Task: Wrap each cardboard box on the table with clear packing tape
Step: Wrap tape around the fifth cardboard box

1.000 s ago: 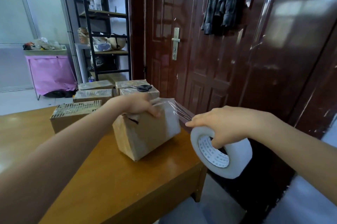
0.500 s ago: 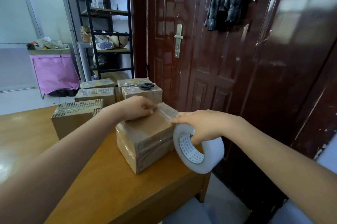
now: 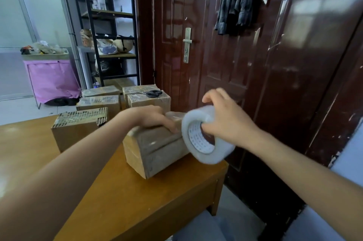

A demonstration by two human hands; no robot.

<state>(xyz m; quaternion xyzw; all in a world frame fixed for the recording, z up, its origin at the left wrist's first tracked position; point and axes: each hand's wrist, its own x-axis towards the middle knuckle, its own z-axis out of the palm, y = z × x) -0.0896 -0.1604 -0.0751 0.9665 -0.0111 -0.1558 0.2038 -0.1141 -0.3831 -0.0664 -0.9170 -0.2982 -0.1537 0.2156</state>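
Our right hand grips the tape roll against the box's right end; our left hand seemingly presses its top, fingers flat

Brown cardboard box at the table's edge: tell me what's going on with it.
A person is wrapping the brown cardboard box with clear tape. The left hand presses down on its top, while the right hand grips the large white roll of clear packing tape, held against the box's right end. The box sits near the corner of the wooden table. Other taped cardboard boxes stand behind, with black-handled scissors lying on one.
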